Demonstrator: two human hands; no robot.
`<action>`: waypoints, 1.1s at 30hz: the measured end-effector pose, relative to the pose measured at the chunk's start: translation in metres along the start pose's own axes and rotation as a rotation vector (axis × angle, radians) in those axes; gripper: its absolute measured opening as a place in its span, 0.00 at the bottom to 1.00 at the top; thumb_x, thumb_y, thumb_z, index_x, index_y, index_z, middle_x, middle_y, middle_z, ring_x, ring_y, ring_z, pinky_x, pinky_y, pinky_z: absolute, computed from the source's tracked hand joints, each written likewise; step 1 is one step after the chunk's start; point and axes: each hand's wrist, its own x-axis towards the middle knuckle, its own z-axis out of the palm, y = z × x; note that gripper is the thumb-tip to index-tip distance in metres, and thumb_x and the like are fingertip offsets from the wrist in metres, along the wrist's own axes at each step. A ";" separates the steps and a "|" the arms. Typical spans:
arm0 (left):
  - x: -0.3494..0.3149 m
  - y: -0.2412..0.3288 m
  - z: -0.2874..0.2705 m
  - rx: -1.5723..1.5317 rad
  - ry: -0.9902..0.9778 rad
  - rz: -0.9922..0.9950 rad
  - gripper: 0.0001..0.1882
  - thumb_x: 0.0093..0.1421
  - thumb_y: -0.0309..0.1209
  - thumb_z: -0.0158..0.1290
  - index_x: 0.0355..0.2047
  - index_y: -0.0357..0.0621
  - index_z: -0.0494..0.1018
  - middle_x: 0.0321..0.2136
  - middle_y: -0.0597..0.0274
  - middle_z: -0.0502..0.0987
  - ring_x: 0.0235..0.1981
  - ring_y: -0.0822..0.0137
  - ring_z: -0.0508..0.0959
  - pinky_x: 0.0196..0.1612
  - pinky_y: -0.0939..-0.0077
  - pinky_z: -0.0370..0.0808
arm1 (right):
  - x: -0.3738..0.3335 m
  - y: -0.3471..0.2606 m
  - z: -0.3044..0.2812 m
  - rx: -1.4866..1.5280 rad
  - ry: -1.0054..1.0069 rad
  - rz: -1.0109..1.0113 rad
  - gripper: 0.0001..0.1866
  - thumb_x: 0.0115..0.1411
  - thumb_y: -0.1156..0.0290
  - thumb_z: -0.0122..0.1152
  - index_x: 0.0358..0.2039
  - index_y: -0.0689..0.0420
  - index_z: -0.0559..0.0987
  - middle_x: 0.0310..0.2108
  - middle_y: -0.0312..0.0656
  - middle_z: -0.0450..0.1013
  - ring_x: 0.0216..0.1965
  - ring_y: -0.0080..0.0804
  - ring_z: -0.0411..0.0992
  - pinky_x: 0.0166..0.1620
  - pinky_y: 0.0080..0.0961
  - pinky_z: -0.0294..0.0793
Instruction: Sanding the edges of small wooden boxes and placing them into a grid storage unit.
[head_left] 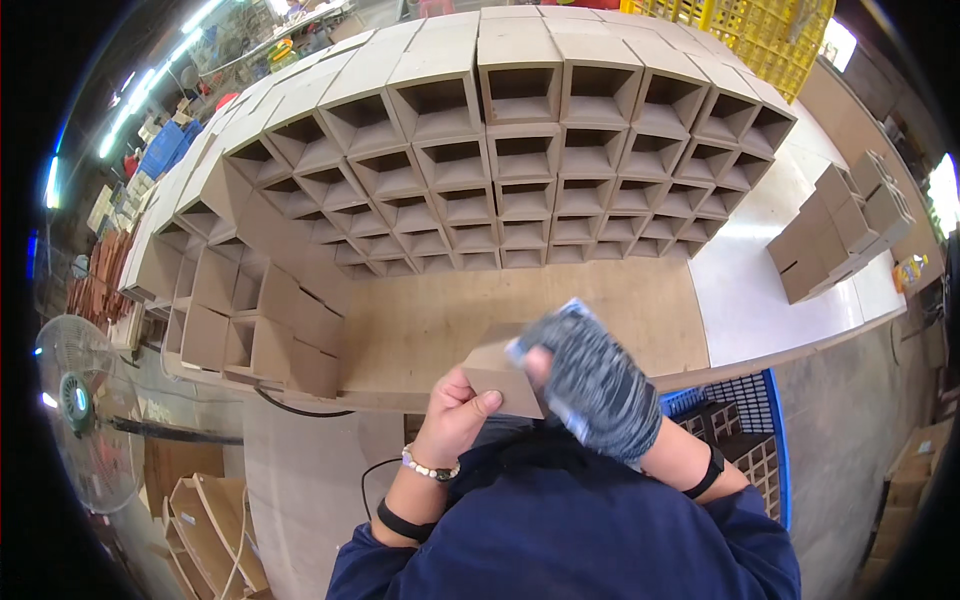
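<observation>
In front of my body, my left hand [455,415], bare with a beaded bracelet, pinches a small square brown board box [500,385] between thumb and fingers. My right hand [595,380] wears a grey knit fingerless-looking glove with its thumb bare. It is curled over the right side of the same box. Pale blue-white edges show at its fingertips and below the thumb; what they belong to is unclear. Its fingers are mostly hidden from above. Beyond both hands stands a curved wall of similar open-fronted boxes [525,145], stacked in several rows.
The boxes stand on a wooden table [430,310]. More are piled at the left [265,320] and on a white sheet [785,310] at the right. A blue crate [780,440] sits below the table edge at right. A fan [85,410] stands at the left; yellow crates [765,30] rise behind.
</observation>
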 end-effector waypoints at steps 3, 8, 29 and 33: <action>0.001 0.006 0.007 0.050 0.035 -0.025 0.17 0.56 0.24 0.53 0.47 0.36 0.68 0.44 0.61 0.74 0.45 0.70 0.72 0.50 0.73 0.67 | -0.002 0.014 0.010 -0.038 -0.049 -0.038 0.20 0.54 0.71 0.51 0.50 0.53 0.70 0.49 0.46 0.68 0.49 0.44 0.67 0.53 0.41 0.63; -0.002 0.013 0.014 0.094 0.037 -0.019 0.16 0.56 0.25 0.53 0.46 0.36 0.68 0.42 0.62 0.74 0.45 0.71 0.72 0.50 0.74 0.68 | -0.015 0.051 0.018 -0.318 -0.064 0.164 0.21 0.55 0.68 0.48 0.50 0.57 0.69 0.47 0.47 0.69 0.49 0.42 0.67 0.53 0.40 0.63; -0.001 0.008 0.005 0.128 0.075 -0.062 0.16 0.54 0.23 0.54 0.44 0.35 0.69 0.42 0.59 0.75 0.43 0.71 0.73 0.48 0.75 0.69 | 0.002 -0.010 -0.004 -0.092 -0.047 -0.135 0.23 0.55 0.71 0.48 0.54 0.52 0.67 0.49 0.45 0.67 0.50 0.46 0.65 0.55 0.45 0.60; 0.000 0.011 0.014 0.098 0.062 -0.078 0.16 0.55 0.24 0.53 0.44 0.35 0.69 0.43 0.59 0.75 0.44 0.70 0.73 0.49 0.73 0.68 | -0.013 0.041 0.022 -0.016 -0.038 0.133 0.24 0.54 0.70 0.49 0.54 0.50 0.67 0.50 0.45 0.67 0.52 0.45 0.65 0.56 0.46 0.59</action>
